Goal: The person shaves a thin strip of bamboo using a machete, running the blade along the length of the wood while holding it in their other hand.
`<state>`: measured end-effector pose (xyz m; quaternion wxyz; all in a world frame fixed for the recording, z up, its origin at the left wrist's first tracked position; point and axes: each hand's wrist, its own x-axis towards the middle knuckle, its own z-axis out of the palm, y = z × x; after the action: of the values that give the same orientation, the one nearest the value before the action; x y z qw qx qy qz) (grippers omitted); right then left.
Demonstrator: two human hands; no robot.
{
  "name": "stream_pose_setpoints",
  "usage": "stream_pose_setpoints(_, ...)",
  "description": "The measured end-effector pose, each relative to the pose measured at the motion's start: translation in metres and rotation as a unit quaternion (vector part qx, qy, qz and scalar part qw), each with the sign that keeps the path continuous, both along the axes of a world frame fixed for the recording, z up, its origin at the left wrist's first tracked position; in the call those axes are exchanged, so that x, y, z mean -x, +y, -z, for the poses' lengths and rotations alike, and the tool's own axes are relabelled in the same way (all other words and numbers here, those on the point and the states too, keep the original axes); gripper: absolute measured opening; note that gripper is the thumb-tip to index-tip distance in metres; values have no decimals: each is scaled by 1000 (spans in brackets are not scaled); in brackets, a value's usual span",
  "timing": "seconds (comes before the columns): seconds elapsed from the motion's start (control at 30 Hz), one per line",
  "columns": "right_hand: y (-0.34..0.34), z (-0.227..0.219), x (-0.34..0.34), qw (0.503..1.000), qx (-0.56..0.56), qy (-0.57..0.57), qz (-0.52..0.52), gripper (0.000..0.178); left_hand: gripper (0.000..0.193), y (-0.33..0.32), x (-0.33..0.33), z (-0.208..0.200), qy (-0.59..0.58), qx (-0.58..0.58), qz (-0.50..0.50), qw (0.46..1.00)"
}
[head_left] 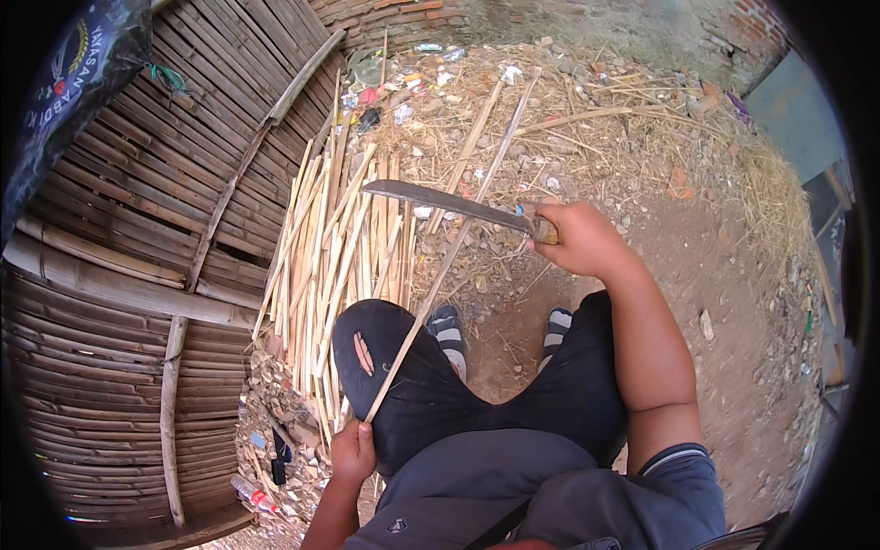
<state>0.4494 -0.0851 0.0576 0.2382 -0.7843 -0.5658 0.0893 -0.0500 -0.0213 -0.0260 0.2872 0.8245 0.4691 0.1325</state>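
My right hand (579, 236) is closed around the wooden handle of a machete (449, 202). Its long dark blade points left and crosses over a long, thin bamboo strip (410, 337); whether they touch I cannot tell. The near end of that strip is in my closed left hand (351, 451), beside my left thigh. From there it slants over my knee and away toward the far ground. To the left of my legs lies a pile of pale split bamboo strips (316, 266), heaped lengthwise.
A slatted bamboo wall (101, 367) stands close on the left. Straw, stones and litter cover the ground (669, 284). More bamboo pieces (477, 137) lie ahead, before a brick wall (568, 27). A plastic bottle (255, 495) lies at lower left. A grey panel (796, 115) leans at far right.
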Motion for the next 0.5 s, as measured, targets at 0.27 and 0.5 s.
stream_pose_setpoints(0.27,8,3,55,974,86,-48,-206,33,49,2,0,4,-4,-15,9,1000)
stream_pose_setpoints(0.5,8,-1,1,998,31,43,-38,33,50,0,-3,9,0,-30,-6,1000)
